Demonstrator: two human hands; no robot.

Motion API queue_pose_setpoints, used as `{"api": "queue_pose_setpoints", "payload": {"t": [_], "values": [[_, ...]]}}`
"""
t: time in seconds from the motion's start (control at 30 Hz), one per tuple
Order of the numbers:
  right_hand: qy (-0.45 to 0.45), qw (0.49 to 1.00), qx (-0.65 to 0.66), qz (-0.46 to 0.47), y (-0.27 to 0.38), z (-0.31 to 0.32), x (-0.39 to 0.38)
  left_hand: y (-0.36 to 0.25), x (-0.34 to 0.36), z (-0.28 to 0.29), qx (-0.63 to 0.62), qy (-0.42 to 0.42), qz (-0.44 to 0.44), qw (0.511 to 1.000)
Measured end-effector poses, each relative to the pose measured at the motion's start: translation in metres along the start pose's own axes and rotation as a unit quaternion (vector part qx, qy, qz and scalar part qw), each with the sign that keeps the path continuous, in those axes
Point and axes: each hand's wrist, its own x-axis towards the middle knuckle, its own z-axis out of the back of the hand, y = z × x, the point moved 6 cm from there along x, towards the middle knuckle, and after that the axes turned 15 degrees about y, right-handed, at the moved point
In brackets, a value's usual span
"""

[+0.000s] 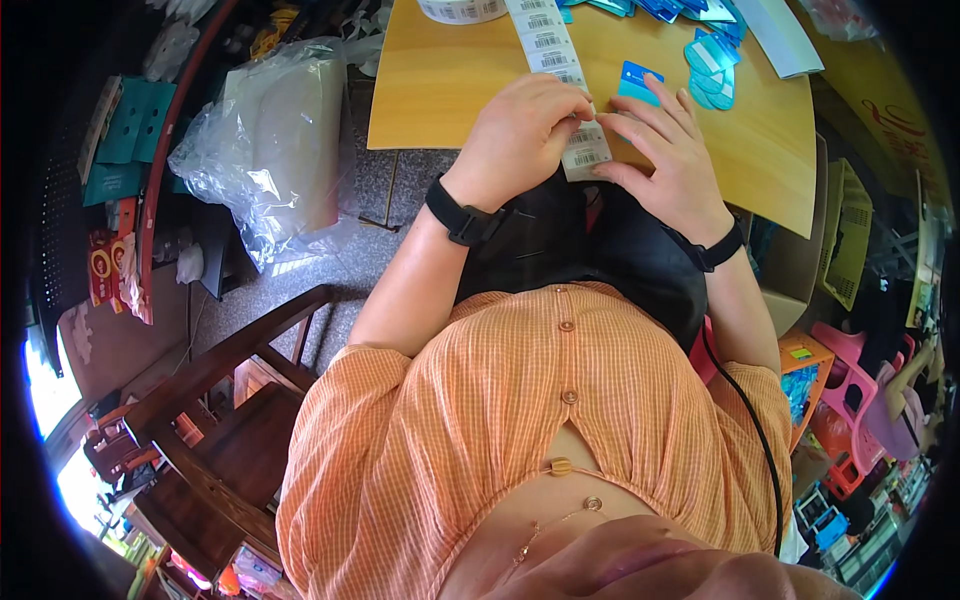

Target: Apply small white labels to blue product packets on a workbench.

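A strip of white barcode labels runs down the wooden table from a label roll at the far edge. Its loose end hangs over the near edge, toward my lap. My left hand is closed, thumb and fingers pinching at the strip's right side. Beside it, my right hand has its fingers spread. The right index fingertip comes close to the left fingertips, and the thumb lies by the strip's lower end. Just beyond the right fingers is a blue card, partly covered by them.
Blue cards are heaped at the far right, with round-edged teal tags beside them and a white folded sheet. Left of the table stands a clear plastic bag. A dark wooden chair is at my left side.
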Motion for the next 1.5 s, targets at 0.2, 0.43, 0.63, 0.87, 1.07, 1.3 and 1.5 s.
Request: {"api": "queue_pose_setpoints", "payload": {"t": [0.2, 0.43, 0.63, 0.87, 1.07, 1.3, 1.5], "values": [[-0.030, 0.999, -0.015, 0.013, 0.009, -0.005, -0.008, 0.000, -0.001, 0.001, -0.008, -0.007, -0.004, 1.000], [-0.079, 0.993, 0.068, 0.054, 0.014, 0.006, -0.017, -0.001, 0.000, -0.002, 0.013, -0.027, -0.005, 1.000], [-0.078, 0.898, 0.392, -0.183, -0.044, 0.018, -0.025, -0.022, 0.001, -0.015, 0.079, -0.012, -0.048, 0.996], [-0.020, 0.883, 0.423, -0.204, -0.060, 0.004, -0.004, -0.032, -0.002, -0.021, 0.152, 0.015, -0.024, 0.988], [0.009, 0.878, 0.425, -0.221, -0.067, 0.011, 0.000, -0.031, -0.003, -0.021, 0.155, 0.001, -0.009, 0.988], [0.042, 0.820, 0.514, -0.248, -0.073, 0.014, -0.010, -0.032, -0.004, -0.019, 0.160, 0.008, -0.008, 0.987], [0.054, 0.821, 0.504, -0.263, -0.071, 0.013, -0.005, -0.036, -0.001, -0.021, 0.180, -0.017, 0.010, 0.983]]}}
